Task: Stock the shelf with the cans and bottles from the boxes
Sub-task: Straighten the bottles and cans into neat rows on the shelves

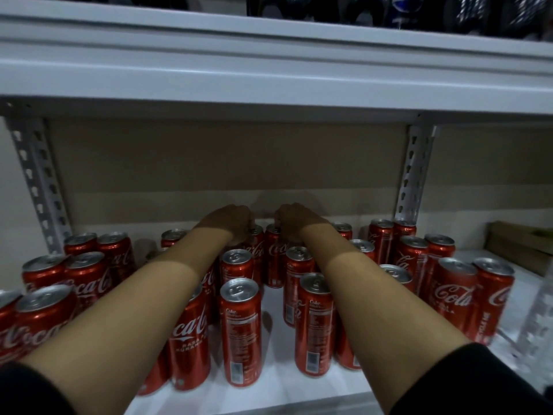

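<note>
Both hands reach deep into the shelf. The left hand and right hand each grip a back can (placing them). Next: let go gently.

brown cardboard backing behind, perforated white uprights at the sides

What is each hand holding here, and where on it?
Each grips a red can by its top: left hand on the left back can, right hand on its neighbour.
</note>
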